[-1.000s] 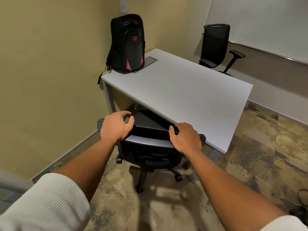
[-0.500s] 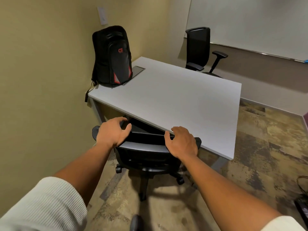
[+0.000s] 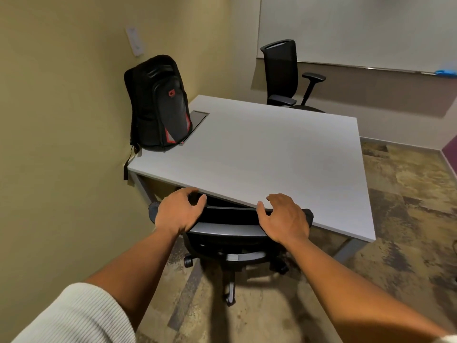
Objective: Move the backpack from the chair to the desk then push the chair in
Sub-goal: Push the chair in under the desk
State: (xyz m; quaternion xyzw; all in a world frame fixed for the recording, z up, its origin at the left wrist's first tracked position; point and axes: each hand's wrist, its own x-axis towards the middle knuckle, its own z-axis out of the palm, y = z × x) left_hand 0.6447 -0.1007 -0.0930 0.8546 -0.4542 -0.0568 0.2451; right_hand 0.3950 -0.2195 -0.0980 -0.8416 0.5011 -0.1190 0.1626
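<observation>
Nearest the camera, both forearms reach forward and down from pushed-up pale sleeves, elbows nearly straight, palms facing down. The left hand sits on the left end of the chair's top rail, its grip loosened: thumb out toward the middle, fingers curled forward but spread, more resting than clamped. The right hand lies flat over the right end, fingers apart and draped toward the desk edge, so neither grip looks shut on the rail. The backrest top is right at the desk's near edge, with the seat hidden beneath it, so the push looks close to finished. The main risk, as I judge it, is pinching: the fingertips of both hands lie between rail and desk edge, and any further shove could trap them. A second risk is skew, since the chair rolls on casters and uneven pressure from two loose hands could swing it against the desk leg at left. A hard bump could also jolt the desk and upset the backpack, which stands upright at the far left corner by the wall, a strap dangling over the edge. A second chair stands beyond the desk.
</observation>
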